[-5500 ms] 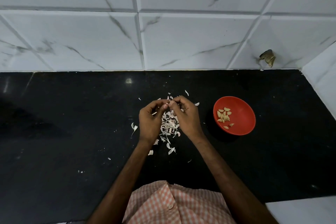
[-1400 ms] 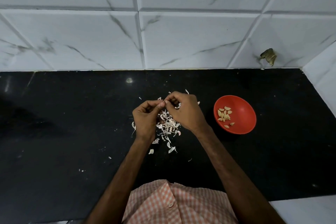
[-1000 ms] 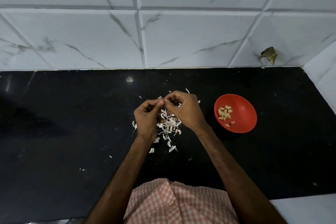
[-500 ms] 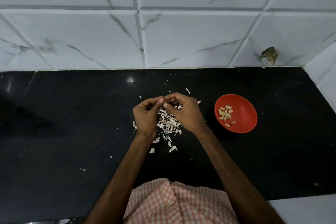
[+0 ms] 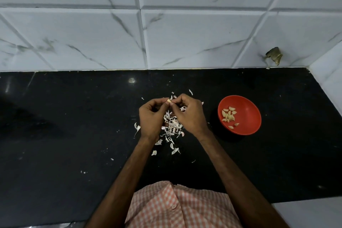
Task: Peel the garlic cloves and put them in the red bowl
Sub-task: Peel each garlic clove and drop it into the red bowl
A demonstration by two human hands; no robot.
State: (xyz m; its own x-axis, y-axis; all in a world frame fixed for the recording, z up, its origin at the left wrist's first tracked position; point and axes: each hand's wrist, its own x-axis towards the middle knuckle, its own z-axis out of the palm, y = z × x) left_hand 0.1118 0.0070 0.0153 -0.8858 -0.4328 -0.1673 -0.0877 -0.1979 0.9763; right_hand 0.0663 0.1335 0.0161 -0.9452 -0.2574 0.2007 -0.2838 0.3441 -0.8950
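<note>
Peeling continues: left hand (image 5: 150, 116) and right hand (image 5: 188, 114) pinch one clove (image 5: 168, 100) above the skins (image 5: 171, 126); next, probably, the red bowl (image 5: 246, 127).

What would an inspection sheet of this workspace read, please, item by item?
Surface: black counter, glossy, with pale specks.
Job's things: red bowl, upright, right of the hands, holding peeled cloves; one clove held at the fingertips.
Clutter: skins heaped under and around the hands, with a few strays further out.
Hands: left hand and right hand both pinch the clove above the skins.
Cables: nothing seen.
Surroundings: white marbled tiles behind; a small brownish thing on the wall at right, which I cannot identify; checked shirt at the bottom edge.
</note>
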